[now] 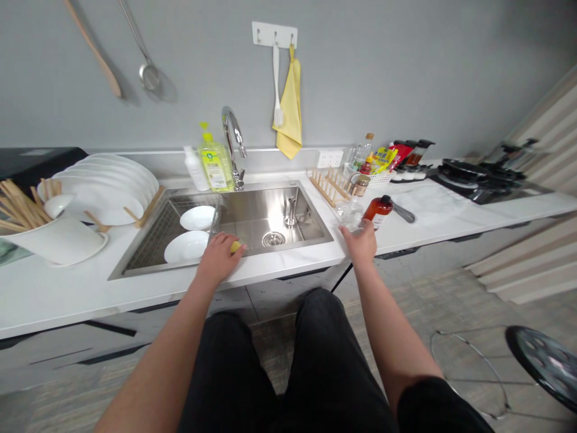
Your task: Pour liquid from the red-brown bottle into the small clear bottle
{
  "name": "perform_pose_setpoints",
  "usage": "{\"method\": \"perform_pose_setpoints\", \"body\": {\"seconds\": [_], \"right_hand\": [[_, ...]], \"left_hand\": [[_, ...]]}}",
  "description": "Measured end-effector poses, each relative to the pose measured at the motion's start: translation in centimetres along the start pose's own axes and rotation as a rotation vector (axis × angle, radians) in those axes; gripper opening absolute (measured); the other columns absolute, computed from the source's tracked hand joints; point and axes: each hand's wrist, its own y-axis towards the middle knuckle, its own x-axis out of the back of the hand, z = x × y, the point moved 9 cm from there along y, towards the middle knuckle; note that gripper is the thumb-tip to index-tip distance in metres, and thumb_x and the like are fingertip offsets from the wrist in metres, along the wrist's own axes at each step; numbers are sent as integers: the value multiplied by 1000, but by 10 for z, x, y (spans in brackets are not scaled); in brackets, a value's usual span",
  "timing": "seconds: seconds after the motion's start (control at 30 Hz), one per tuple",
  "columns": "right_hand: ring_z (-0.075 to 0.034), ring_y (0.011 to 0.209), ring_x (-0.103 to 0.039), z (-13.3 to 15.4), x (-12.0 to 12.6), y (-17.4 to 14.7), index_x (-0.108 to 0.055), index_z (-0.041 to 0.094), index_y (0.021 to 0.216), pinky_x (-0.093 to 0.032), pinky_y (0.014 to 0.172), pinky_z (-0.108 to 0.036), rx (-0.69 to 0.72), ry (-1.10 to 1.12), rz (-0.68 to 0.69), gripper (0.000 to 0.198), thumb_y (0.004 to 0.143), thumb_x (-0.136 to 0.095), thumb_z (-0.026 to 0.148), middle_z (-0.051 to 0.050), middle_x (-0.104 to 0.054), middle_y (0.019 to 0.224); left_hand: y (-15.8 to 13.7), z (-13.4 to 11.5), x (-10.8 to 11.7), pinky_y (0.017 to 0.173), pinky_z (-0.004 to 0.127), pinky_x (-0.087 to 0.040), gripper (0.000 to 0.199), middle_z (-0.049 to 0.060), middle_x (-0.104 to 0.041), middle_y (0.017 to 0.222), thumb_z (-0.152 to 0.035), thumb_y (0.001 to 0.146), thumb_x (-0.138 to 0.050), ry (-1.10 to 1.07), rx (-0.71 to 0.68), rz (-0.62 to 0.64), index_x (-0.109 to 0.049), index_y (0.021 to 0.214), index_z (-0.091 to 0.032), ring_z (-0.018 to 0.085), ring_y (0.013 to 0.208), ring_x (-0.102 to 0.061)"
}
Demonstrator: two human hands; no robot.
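Left grip (220,255) is closed round a sponge (235,246) at the sink's (246,210) front edge; right grip (363,243), part open, is at a glass (350,211) on the table (410,231) near the sink's right edge — whether it has hold, I cannot tell. Grasping the glass seems the step in hand — calling next for a firm hold, clear of the bottle (377,210).

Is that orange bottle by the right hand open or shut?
Shut. The orange bottle has its black cap on, covering the top.
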Motion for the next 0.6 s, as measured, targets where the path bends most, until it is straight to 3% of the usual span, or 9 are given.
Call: {"method": "perform_pose_setpoints", "body": {"seconds": [0.1,0.17,0.37,0.6], "right_hand": [[-47,145,-60,4,6,-13,-48,12,163,-48,124,-63,112,-16,-81,98,87,-83,65,-30,-64,151],[-46,143,-61,1,7,-18,-47,14,163,-49,123,-62,143,-7,-67,93,90,-79,60,-27,-63,149],[-38,129,-66,-7,11,-3,-57,21,154,-54,118,-56,125,15,-7,76,86,-78,46,-18,-65,141],[-40,133,-63,-2,17,4,-64,23,154,-56,112,-55,44,-51,-56,72,86,-78,44,-21,-58,150]], "left_hand": [[0,1,1,129,61,-47,51,21,-77,133,-57,108,-55,4,24,-1,-78,131,-18,43,137,-65],[0,2,1,129,61,-47,52,21,-77,133,-57,108,-56,0,35,0,-78,132,-18,43,139,-64],[0,5,-1,131,61,-45,47,19,-79,127,-57,107,-56,1,25,-8,-80,124,-20,43,137,-65],[2,4,-2,129,60,-48,41,16,-81,118,-55,105,-56,-29,20,11,-82,109,-24,40,129,-68]]}}
